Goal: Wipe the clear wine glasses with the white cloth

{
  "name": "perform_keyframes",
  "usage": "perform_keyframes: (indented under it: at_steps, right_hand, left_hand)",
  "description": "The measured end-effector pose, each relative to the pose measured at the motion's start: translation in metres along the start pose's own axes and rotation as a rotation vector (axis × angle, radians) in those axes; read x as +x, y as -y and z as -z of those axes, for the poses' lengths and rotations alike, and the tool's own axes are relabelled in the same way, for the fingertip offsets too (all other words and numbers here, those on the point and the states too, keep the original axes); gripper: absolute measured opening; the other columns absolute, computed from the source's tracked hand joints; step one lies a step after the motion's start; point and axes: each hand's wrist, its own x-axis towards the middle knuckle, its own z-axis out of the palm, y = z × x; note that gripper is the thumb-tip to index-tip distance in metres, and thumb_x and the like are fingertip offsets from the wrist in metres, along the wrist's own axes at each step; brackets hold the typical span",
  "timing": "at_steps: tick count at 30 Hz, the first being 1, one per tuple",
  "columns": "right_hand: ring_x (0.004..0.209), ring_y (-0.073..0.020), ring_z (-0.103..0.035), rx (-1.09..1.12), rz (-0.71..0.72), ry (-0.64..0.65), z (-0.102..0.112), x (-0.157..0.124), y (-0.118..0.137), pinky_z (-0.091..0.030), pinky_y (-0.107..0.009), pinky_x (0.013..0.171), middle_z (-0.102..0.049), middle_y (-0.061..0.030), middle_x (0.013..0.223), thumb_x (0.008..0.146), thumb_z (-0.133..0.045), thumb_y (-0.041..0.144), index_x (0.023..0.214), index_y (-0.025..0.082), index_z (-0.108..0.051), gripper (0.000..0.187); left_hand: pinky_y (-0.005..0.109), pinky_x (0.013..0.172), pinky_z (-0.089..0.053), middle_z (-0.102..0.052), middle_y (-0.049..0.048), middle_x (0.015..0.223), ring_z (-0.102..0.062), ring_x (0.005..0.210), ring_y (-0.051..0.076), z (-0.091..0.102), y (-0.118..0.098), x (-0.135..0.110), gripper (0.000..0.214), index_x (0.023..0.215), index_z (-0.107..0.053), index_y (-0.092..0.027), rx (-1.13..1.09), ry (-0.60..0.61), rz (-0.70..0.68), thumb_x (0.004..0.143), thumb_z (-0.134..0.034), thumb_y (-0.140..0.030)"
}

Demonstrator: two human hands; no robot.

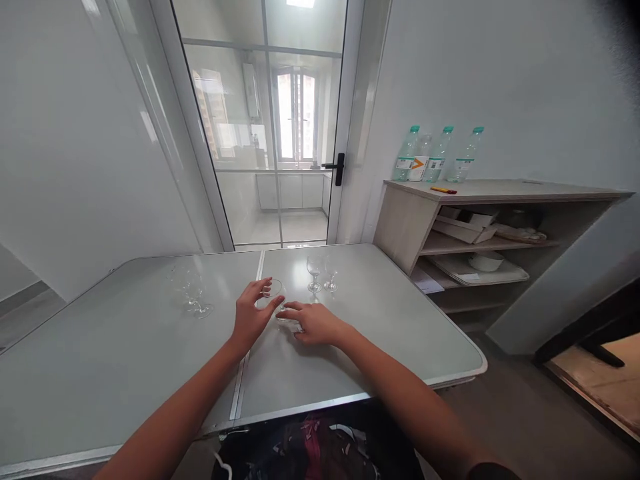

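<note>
My right hand (316, 323) is at the foot of a stemmed glass (275, 295), fingers curled; whether they grip it, I cannot tell. My left hand (254, 311) holds that glass at the bowl, thumb and fingers spread around it, above the table (350, 363). Clear glasses (193, 293) are grouped to the left. Beyond, two upright glasses (314, 272) stand side by side. Farther off: a shelf (500, 190) bearing bottles (436, 157), then a glass door (267, 107)
</note>
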Motion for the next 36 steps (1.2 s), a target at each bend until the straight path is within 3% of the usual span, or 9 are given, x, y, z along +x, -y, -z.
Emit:
perform_keyframes:
  at_steps: [3, 7, 10, 15, 21, 24, 29, 33, 36]
  right_hand:
    - [0.095, -0.026, -0.07, -0.097, -0.032, 0.059, -0.003, 0.001, 0.008, -0.051, -0.035, 0.076, -0.059, -0.008, 0.14, 0.084, -0.059, 0.026, 0.146, 0.03, -0.046, 0.064]
    - [0.09, -0.0272, -0.071, -0.164, -0.073, 0.106, -0.005, 0.002, 0.013, -0.052, -0.036, 0.073, -0.069, -0.0101, 0.121, 0.088, -0.055, 0.031, 0.129, 0.023, -0.06, 0.042]
    - [0.089, -0.0272, -0.072, -0.187, -0.113, 0.137, -0.006, 0.002, 0.014, -0.052, -0.035, 0.074, -0.073, -0.0102, 0.108, 0.085, -0.056, 0.028, 0.112, 0.02, -0.067, 0.03]
    - [0.091, -0.0302, -0.073, -0.219, -0.308, 0.155, -0.003, -0.01, 0.007, -0.055, -0.037, 0.075, -0.072, -0.0167, 0.109, 0.081, -0.06, 0.027, 0.113, 0.014, -0.067, 0.035]
    - [0.118, -0.0363, -0.065, -0.196, -0.611, 0.29, 0.005, -0.047, -0.037, -0.053, -0.045, 0.09, -0.049, -0.031, 0.146, 0.084, -0.057, 0.029, 0.142, 0.007, -0.05, 0.062]
    - [0.115, -0.039, -0.066, -0.184, -0.709, 0.362, 0.016, -0.053, -0.072, -0.053, -0.044, 0.087, -0.053, -0.0341, 0.139, 0.081, -0.061, 0.03, 0.141, 0.003, -0.052, 0.066]
    - [0.109, -0.036, -0.068, -0.161, -0.761, 0.367, 0.03, -0.042, -0.115, -0.052, -0.037, 0.084, -0.063, -0.0283, 0.129, 0.079, -0.064, 0.03, 0.131, 0.006, -0.06, 0.058]
    - [0.112, -0.0317, -0.067, -0.133, -0.759, 0.304, 0.027, -0.036, -0.132, -0.049, -0.032, 0.085, -0.06, -0.0241, 0.136, 0.082, -0.062, 0.031, 0.134, 0.009, -0.058, 0.056]
    - [0.112, -0.0304, -0.066, -0.113, -0.778, 0.262, 0.021, -0.035, -0.14, -0.048, -0.03, 0.084, -0.055, -0.0244, 0.142, 0.083, -0.061, 0.03, 0.135, 0.009, -0.057, 0.056]
  left_hand:
    - [0.039, 0.08, -0.063, -0.067, 0.0069, 0.11, -0.068, 0.093, 0.02, -0.005, -0.002, -0.001, 0.05, 0.124, -0.066, -0.025, -0.034, 0.042, 0.037, 0.081, -0.075, -0.05]
    - [0.035, 0.07, -0.064, -0.069, 0.0078, 0.111, -0.069, 0.095, 0.022, -0.013, -0.004, -0.001, 0.051, 0.124, -0.066, -0.025, -0.101, 0.081, 0.106, 0.08, -0.075, -0.051]
    - [0.038, 0.077, -0.065, -0.07, 0.0077, 0.116, -0.069, 0.102, 0.023, -0.017, -0.005, -0.001, 0.057, 0.13, -0.062, -0.026, -0.143, 0.129, 0.113, 0.079, -0.076, -0.047]
    - [0.04, 0.086, -0.063, -0.064, 0.0073, 0.128, -0.066, 0.108, 0.022, -0.012, -0.002, -0.002, 0.055, 0.133, -0.056, -0.028, -0.138, 0.17, 0.082, 0.084, -0.073, -0.044]
    - [0.031, 0.072, -0.06, -0.064, 0.0054, 0.109, -0.064, 0.093, 0.018, -0.008, 0.004, -0.002, 0.028, 0.107, -0.062, -0.023, -0.064, 0.162, 0.144, 0.095, -0.056, -0.047]
    - [0.029, 0.068, -0.058, -0.064, 0.0042, 0.102, -0.063, 0.089, 0.018, -0.01, 0.004, -0.003, 0.028, 0.101, -0.062, -0.022, -0.042, 0.206, 0.14, 0.096, -0.053, -0.048]
    - [0.027, 0.064, -0.052, -0.064, 0.0023, 0.089, -0.062, 0.082, 0.017, -0.011, 0.002, -0.004, 0.03, 0.094, -0.062, -0.022, 0.015, 0.252, 0.122, 0.099, -0.047, -0.047]
    - [0.027, 0.064, -0.046, -0.063, 0.0003, 0.077, -0.057, 0.067, 0.015, 0.008, 0.004, 0.004, 0.026, 0.091, -0.062, -0.021, 0.176, 0.114, -0.005, 0.098, -0.05, -0.042]
    - [0.03, 0.068, -0.043, -0.059, 0.0013, 0.072, -0.051, 0.064, 0.015, 0.039, 0.009, 0.018, 0.02, 0.086, -0.062, -0.019, 0.382, -0.282, -0.15, 0.095, -0.055, -0.035]
